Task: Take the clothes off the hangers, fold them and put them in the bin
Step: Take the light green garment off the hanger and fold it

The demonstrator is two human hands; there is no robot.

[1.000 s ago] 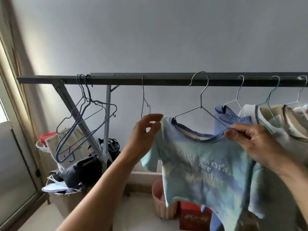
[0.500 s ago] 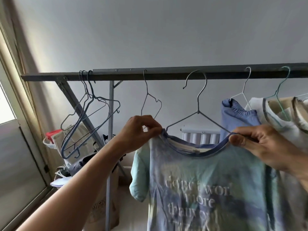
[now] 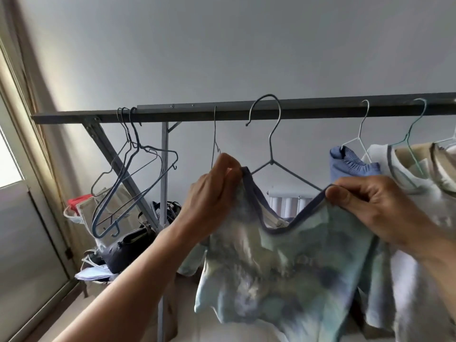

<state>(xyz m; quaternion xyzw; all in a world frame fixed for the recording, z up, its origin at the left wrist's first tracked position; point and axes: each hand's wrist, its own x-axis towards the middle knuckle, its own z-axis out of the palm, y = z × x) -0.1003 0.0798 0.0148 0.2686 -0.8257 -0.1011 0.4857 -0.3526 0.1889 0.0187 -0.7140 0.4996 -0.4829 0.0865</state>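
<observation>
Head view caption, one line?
Left hand and right hand pinch the tie-dye shirt by its collar on the hanger.

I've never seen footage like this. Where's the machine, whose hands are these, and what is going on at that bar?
There is no machine here. A person wears one camera on the head, so you look out roughly as they do, at their own two bare hands. The left hand and the right hand each pinch the dark collar of a blue-green tie-dye T-shirt, which hangs on a grey wire hanger at the dark rail. Left of it hang several empty hangers. To the right, a blue garment and a white shirt hang on hangers of their own. No table shows, and I cannot pick out the bin.
</observation>
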